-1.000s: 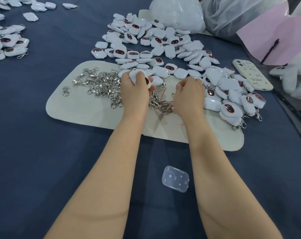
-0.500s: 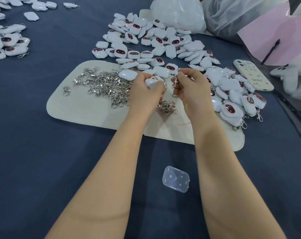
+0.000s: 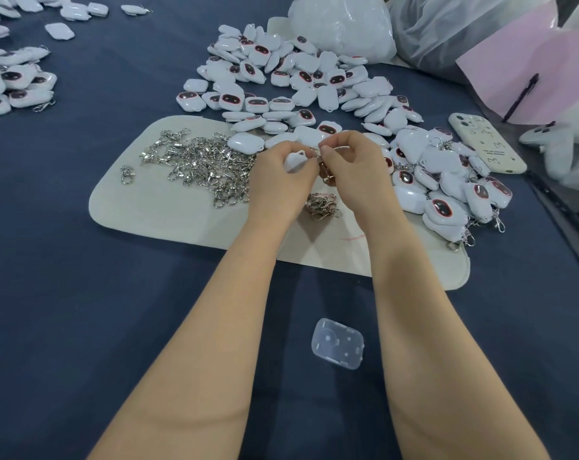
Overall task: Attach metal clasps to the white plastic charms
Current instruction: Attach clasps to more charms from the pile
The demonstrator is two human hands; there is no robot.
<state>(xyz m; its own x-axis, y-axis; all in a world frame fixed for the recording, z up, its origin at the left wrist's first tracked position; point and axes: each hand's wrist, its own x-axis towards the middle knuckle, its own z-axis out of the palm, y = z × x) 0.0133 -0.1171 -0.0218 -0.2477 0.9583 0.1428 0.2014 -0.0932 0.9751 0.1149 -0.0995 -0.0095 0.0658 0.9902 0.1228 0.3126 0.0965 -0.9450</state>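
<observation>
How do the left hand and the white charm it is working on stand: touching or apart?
Touching. The head view shows the left hand with its fingers curled round the white charm, only the charm's top and loop showing above them.

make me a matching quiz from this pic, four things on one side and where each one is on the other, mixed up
1 loose clasps
2 clear case
3 phone
4 white charm

a in the left hand
b on the cream mat
c on blue cloth between the forearms
d far right, beside clasped charms

Pairs: 1-b, 2-c, 3-d, 4-a
</observation>
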